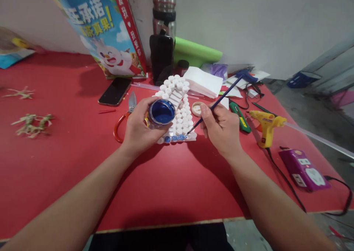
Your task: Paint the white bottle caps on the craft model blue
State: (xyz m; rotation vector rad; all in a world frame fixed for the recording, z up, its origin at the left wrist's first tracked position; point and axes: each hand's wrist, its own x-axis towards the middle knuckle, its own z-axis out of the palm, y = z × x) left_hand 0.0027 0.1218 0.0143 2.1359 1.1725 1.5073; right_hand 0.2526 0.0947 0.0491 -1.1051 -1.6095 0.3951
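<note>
My left hand (139, 125) is closed around a small jar of blue paint (162, 112), its mouth tilted toward me. In my right hand (221, 129) a thin paintbrush (225, 93) is pinched, its dark tip down at the front row of a model built of white round pieces (182, 120). Several pieces at the left of that row are blue (174, 138); those near the brush tip and above are white. White steps (174, 97) run through the model's upper part. The jar and my left hand hide part of its left side. Behind my right fingers lies a round lid (196, 109).
Orange-handled scissors (118, 129) and a phone (114, 91) lie left of the model. On the right are a green utility knife (240, 117), a yellow glue gun (267, 125) and a purple power strip (304, 169) with cords. Behind stand a steel flask (164, 0) and a printed bag (102, 33).
</note>
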